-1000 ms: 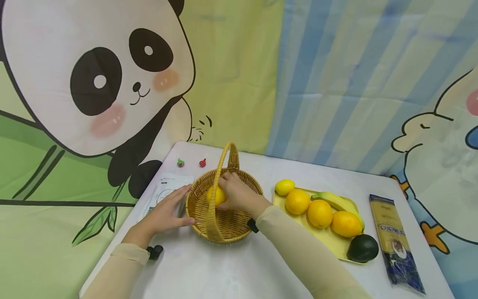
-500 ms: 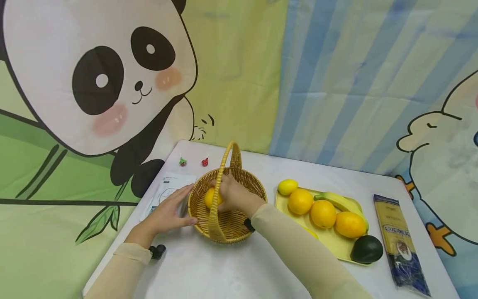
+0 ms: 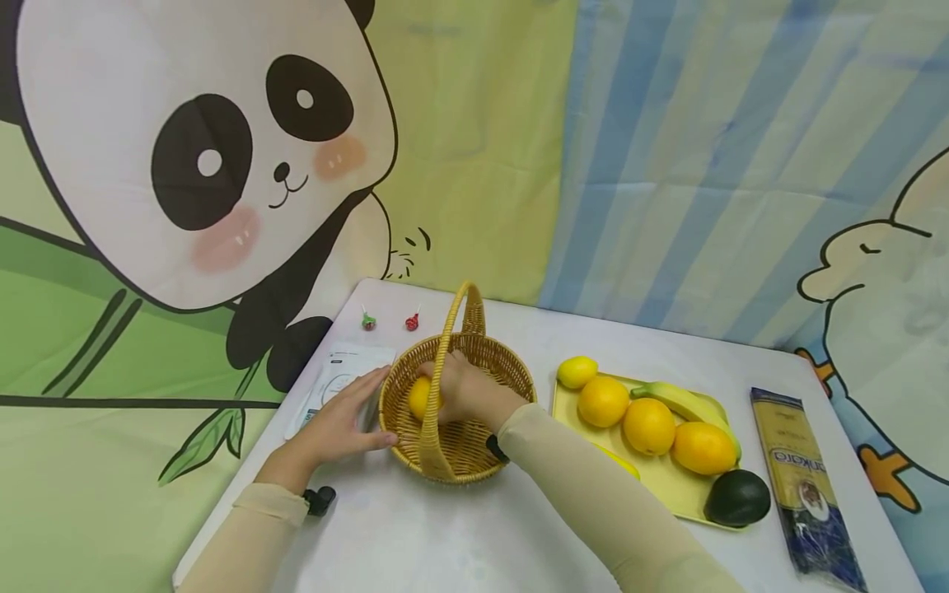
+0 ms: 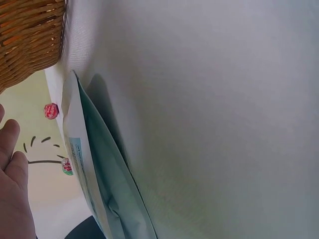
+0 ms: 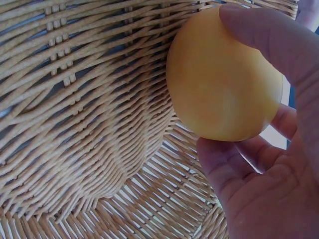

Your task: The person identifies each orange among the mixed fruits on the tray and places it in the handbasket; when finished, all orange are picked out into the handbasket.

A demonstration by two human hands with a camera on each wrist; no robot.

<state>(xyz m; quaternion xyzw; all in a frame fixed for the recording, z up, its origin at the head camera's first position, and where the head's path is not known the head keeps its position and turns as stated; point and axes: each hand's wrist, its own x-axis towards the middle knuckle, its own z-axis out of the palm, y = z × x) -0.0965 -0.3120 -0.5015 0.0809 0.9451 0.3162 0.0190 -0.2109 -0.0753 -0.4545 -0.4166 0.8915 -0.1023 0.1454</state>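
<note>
A wicker basket (image 3: 511,362) with a tall arched handle stands on the white table. Inside it, my right hand (image 3: 470,391) grips a round yellow-orange fruit (image 5: 224,74) low by the left wall. The right wrist view has the thumb over one side of the fruit and the fingers curled under the other, with woven cane close around. My left hand (image 3: 337,424) lies along the basket's left side, fingers extended and thumb stretched to the front rim; it holds nothing. Part of the right hand is behind the handle in the head view.
On the right, a yellow tray (image 3: 660,482) bears a lemon (image 3: 577,371), two oranges (image 3: 603,401), an oval yellow-orange fruit (image 3: 703,448), a banana (image 3: 675,398) and an avocado (image 3: 737,498). Beyond lies a pasta packet (image 3: 808,486). A white pouch (image 3: 344,375) and two lollipops (image 3: 412,321) lie left.
The head view has shifted a little, so everything sits farther right in it. My right hand still holds the fruit in the basket; a yellow edge on the tray now shows beside the right sleeve.
</note>
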